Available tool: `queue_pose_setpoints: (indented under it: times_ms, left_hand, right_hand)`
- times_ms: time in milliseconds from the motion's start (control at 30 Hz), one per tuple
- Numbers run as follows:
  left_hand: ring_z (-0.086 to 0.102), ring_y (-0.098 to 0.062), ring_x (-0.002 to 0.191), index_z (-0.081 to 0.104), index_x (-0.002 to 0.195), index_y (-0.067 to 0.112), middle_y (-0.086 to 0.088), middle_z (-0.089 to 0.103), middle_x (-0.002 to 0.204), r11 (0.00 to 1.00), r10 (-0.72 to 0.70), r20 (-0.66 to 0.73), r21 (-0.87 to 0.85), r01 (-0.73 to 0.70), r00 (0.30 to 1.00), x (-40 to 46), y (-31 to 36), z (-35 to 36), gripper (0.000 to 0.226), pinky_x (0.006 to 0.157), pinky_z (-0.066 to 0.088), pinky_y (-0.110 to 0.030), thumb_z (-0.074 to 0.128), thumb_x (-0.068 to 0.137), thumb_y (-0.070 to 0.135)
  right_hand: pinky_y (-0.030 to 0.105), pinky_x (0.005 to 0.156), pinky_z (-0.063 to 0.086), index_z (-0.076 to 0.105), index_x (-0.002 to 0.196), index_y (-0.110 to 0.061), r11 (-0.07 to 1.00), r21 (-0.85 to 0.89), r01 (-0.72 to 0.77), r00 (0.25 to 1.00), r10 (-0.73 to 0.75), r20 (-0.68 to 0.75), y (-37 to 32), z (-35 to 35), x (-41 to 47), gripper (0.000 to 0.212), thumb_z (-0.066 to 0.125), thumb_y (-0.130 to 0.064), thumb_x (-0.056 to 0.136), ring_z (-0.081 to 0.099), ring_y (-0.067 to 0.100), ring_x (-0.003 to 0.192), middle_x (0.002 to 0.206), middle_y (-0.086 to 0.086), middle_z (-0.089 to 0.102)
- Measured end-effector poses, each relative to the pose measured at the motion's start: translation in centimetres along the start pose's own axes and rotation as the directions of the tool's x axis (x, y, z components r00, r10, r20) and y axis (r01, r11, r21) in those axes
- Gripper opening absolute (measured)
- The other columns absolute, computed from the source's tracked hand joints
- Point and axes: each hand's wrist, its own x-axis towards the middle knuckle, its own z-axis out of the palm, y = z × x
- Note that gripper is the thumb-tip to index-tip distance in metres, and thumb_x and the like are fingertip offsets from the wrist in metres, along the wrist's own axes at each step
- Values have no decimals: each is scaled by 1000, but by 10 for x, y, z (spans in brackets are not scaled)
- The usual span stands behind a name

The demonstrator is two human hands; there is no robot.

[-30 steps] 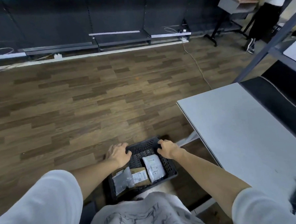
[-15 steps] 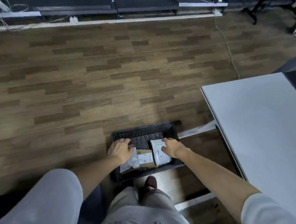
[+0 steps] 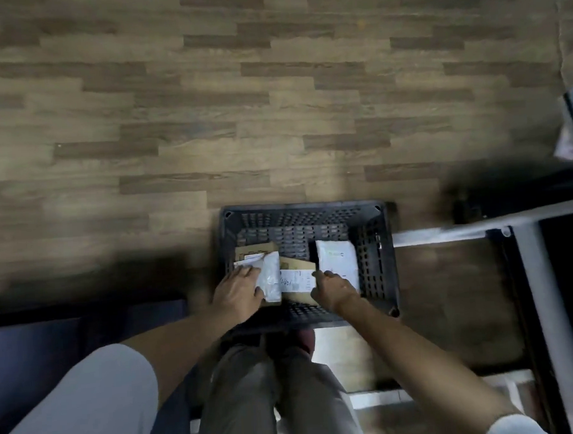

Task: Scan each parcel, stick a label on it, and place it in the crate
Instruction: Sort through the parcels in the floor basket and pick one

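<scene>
Risk here is mostly grip and mix-up. Crate, black perforated, sits on the wood floor at lower centre of frame, with both hands down inside it. Left hand lies on the grey poly mailer at the crate's left side, fingers extended toward a cardboard box behind it; whether it's pinching or just pressing, can't tell. Right hand has fingers curled at the right edge of the flat brown parcel in the middle; likely gripping it, not confirmed. White mailer lies just beside, frame right.

Failure modes, judged:
- slick mailers slide over each other, so one lift could drag a neighbour
- parcels overlap, so scanned and unscanned items could get confused
- motion blur hides the labels, can't verify which are stuck on
</scene>
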Motion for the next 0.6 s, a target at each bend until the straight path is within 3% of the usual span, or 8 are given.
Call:
queue_pose_setpoints:
  times_ms: [167, 367, 600]
  left_hand:
    - [35, -19, 135, 38, 142, 15, -3, 40, 145, 998, -22, 28, -50, 24, 999, 41, -23, 81, 49, 111, 27, -27, 45, 95, 29]
    - [37, -22, 133, 37, 142, 16, -3, 41, 144, 997, -48, 39, -53, 50, 998, 93, -41, 132, 50, 111, 29, -30, 44, 94, 28]
    - [33, -20, 138, 33, 145, 16, -2, 32, 151, 987, -91, 49, -131, 97, 995, 127, -62, 149, 52, 107, 37, -32, 43, 94, 24]
  right_hand:
    - [38, 99, 40, 36, 142, -10, 999, -17, 46, 999, -46, -4, 2, 52, 66, 49, 43, -27, 97, 48, 34, 123, 136, 18, 48]
    - [38, 101, 41, 38, 142, -12, 981, 195, 8, 1000, -13, 28, 2, 97, 141, 48, 45, -29, 98, 48, 34, 125, 138, 19, 48]
    - [34, 95, 41, 39, 137, -3, 874, 477, -90, 995, 58, 82, -12, 124, 199, 54, 55, -33, 95, 52, 34, 122, 134, 20, 54]
